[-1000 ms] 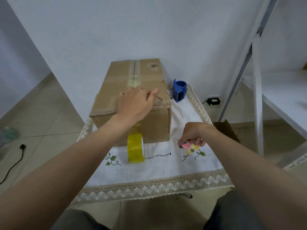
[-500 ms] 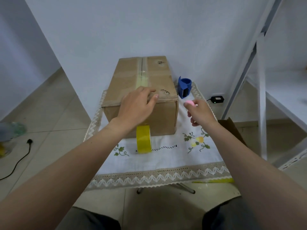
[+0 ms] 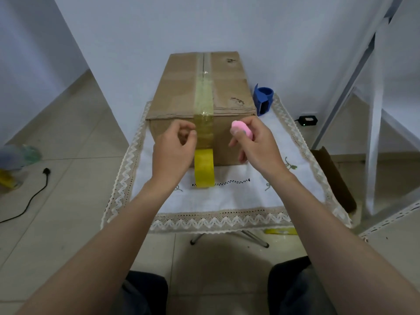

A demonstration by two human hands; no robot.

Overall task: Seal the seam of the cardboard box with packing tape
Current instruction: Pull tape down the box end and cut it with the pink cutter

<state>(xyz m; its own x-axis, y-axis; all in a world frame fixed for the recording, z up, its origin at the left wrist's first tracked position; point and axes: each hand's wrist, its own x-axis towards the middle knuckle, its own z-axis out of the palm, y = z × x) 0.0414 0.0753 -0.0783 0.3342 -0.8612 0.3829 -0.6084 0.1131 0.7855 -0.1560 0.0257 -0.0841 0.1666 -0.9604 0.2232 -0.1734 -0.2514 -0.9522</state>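
A brown cardboard box stands on a small cloth-covered table. A yellowish tape strip runs along its top seam and down the front face to a yellow tape roll standing on the cloth. My left hand is at the box's front face, thumb and finger pinched at the strip's left edge. My right hand hovers right of the strip, holding a small pink object, perhaps a cutter.
A blue tape dispenser stands right of the box. A white metal rack rises at the right, with an open brown carton below it. A black cable and plug lie on the tiled floor at left.
My left hand came off the box top down to the front face at the tape. My right hand lifted the pink object from the cloth and brought it close to the strip.
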